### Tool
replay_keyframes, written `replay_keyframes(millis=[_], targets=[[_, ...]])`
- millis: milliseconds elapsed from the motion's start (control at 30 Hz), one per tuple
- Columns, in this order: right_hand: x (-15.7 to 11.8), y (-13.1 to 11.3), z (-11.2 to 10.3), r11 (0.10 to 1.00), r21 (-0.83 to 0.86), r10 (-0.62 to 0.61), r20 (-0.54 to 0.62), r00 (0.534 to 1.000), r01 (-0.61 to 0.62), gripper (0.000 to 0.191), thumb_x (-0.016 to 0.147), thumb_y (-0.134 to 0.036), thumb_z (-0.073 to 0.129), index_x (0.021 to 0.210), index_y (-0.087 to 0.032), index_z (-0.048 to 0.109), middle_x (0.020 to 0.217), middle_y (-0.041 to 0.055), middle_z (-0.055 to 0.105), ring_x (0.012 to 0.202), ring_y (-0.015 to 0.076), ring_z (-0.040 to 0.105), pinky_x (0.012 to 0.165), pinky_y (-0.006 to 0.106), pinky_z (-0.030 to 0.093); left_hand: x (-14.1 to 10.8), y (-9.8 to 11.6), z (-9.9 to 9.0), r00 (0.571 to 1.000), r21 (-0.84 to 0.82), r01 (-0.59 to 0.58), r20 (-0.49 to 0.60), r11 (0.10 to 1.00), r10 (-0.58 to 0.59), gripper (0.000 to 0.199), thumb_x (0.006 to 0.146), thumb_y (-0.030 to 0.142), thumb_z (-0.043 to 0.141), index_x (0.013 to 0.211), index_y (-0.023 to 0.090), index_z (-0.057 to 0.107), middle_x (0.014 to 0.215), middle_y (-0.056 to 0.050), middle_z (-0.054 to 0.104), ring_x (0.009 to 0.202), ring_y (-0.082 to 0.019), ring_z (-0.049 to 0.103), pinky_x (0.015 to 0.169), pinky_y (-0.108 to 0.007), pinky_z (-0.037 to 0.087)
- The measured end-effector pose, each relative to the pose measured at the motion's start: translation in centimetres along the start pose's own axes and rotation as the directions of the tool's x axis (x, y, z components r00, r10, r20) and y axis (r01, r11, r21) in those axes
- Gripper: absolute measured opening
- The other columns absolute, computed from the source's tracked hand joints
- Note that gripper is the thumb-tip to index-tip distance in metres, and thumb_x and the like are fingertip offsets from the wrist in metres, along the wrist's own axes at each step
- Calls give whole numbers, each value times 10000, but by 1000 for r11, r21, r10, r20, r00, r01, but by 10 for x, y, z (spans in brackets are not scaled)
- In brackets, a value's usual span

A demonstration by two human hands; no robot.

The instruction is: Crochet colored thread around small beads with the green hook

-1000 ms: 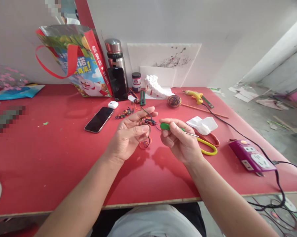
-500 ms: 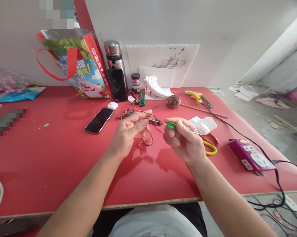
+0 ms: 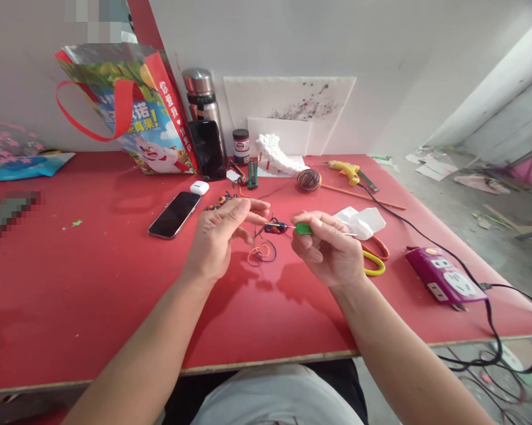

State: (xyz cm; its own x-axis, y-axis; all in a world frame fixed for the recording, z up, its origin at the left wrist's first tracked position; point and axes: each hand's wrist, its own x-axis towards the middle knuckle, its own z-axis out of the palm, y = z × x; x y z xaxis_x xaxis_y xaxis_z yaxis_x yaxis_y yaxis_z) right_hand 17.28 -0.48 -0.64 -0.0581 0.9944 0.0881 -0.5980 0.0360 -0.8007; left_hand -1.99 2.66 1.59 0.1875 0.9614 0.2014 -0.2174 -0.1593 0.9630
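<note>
Two bare hands meet over the red table [image 3: 128, 313], and we look down on them from above. We see the right hand [image 3: 330, 248] closed around a crochet hook [image 3: 304, 228], its green grip pinched between thumb and fingers; a slim metal end pokes out past the far side of that hand. On the shaft, left of the grip, sits a small crocheted piece [image 3: 275, 226] in dark blue, red and orange – it lies between our two hands, held up by the hook. We find the left hand [image 3: 219, 236] spread, thumb lifted away from the fingers, with fingertips just beside the hook's tip; whether they touch the yarn we cannot tell. Below the piece, loose yarn ends [image 3: 262, 252] curl in orange and dark loops.

Beyond the hands we have a multicoloured yarn ball [image 3: 309, 179] next to a long orange stick [image 3: 367, 198]. Near the right hand we note a crumpled white tissue [image 3: 365, 222] and a yellow loop handle [image 3: 374, 264], partly hidden by the wrist. Behind the left hand lie more crocheted bits [image 3: 216, 202], and to their left a phone [image 3: 176, 214] lies flat beside a white case [image 3: 199, 188].
</note>
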Motion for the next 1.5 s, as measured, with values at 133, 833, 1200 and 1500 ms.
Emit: replay_keyframes(millis=[133,833,1200,1500], targets=[[1,4,0,1000,-18,25,1,1000,-25,185,755,-373,880,818,-199,881,545,-9,624,405,47,319,424,234,207,-2,-3,3,994,-45,86,74,995,-83,413,892,600,820,792,206,893,1142,-157,841,925,-228,757,522,-222,509],[1,2,17,998,-13,-66,-114,991,65,225,757,-393,900,863,-197,868,604,-12,648,448,61,386,436,252,248,1,12,15,989,-52,147,2,988,-147,200,675,303,994,834,222,904,845,-69,814,611,-107,578,525,-241,428],[33,-29,33,976,-148,-141,147,979,163,304,795,-459,929,901,-186,847,656,-1,716,478,92,540,441,261,378,27,38,11,993,-66,74,-87,995,-80,322,556,224,982,870,252,922,749,-47,791,610,-85,549,485,-203,261],[40,8,6,1000,-5,-26,28,999,27,399,699,-486,991,841,-159,812,636,12,750,432,85,545,432,247,369,30,2,6,982,-77,119,-136,990,-128,353,569,177,939,913,253,922,747,5,724,619,-53,553,523,-171,369]])
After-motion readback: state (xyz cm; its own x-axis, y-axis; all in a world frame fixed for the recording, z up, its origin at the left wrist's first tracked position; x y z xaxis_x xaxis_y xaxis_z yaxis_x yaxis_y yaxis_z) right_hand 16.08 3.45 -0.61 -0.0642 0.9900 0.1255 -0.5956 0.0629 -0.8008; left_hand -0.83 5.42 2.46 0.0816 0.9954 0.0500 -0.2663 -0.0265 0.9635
